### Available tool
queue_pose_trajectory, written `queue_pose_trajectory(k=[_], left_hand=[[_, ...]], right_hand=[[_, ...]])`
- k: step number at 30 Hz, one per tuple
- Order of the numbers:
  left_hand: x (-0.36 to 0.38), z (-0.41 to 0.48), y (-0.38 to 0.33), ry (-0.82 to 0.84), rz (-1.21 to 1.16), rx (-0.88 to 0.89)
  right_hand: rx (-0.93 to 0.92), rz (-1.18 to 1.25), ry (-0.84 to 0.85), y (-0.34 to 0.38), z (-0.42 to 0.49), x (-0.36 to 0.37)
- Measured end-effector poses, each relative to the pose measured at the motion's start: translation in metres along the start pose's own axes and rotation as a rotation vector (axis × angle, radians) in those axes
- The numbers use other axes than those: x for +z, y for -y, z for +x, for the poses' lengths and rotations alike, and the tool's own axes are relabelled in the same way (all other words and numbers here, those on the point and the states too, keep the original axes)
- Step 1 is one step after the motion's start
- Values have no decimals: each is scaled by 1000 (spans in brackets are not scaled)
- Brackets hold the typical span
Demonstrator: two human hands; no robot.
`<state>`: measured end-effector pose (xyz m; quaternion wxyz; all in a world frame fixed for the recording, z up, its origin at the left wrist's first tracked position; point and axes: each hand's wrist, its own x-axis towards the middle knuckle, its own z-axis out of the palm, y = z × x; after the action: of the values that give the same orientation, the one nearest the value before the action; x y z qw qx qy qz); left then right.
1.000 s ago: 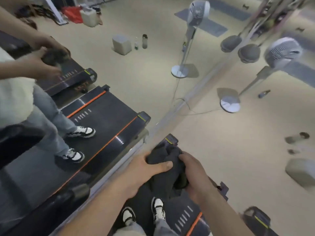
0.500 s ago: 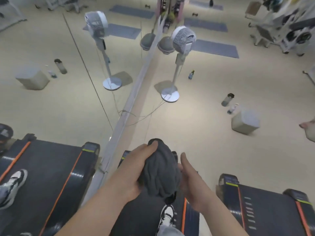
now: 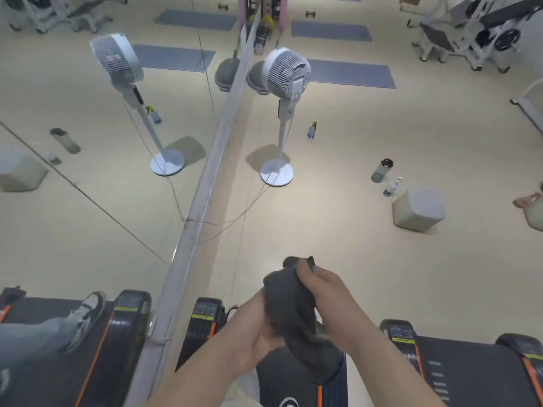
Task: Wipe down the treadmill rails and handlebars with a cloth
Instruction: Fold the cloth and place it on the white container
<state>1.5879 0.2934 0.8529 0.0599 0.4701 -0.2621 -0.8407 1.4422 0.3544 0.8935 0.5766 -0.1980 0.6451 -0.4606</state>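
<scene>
Your right grip (image 3: 320, 292) has closed over the top of the dark grey cloth (image 3: 291, 315), where half a second ago it lay flat beside it. Your left grip (image 3: 258, 333) has slid lower and holds the bundle from its left side. The cloth hangs bunched at lower centre, above the front end of the treadmill (image 3: 205, 318). A second treadmill (image 3: 440, 365) lies to the right. Farther up the floor stand a pedestal fan (image 3: 286, 73), a spray bottle (image 3: 312, 131) and a grey cube (image 3: 418, 210). A wall mirror (image 3: 88, 201) fills the left.

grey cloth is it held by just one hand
No, the left hand and the right hand both grip the grey cloth.
</scene>
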Motion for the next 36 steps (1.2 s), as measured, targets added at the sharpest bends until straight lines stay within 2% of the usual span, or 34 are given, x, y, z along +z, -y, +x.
queue_pose_trajectory(k=[2,6,9,13,15,17,23,25,31,36], left_hand=[[9,24,-29,75,90,14],[24,68,-109,42,152,31],[39,91,-163,138,136,-41],[67,134,-214,227,69,-92],[78,158,-235,249,136,-50],[91,183,-258,288,236,22],[134,302,-306,229,470,193],[153,367,-314,208,542,221],[256,602,-316,241,833,236],[350,708,-334,103,1152,254]], right_hand=[[22,-56,-50,13,29,-6],[25,-3,-98,54,78,-28],[8,-2,-144,82,104,-41],[8,25,-417,106,142,-65],[4,29,-524,111,160,-84],[-8,142,-609,116,180,-110],[-66,674,-648,117,265,-221],[-86,757,-680,106,305,-269],[-217,669,-894,51,430,-468],[-72,651,-1110,51,465,-592]])
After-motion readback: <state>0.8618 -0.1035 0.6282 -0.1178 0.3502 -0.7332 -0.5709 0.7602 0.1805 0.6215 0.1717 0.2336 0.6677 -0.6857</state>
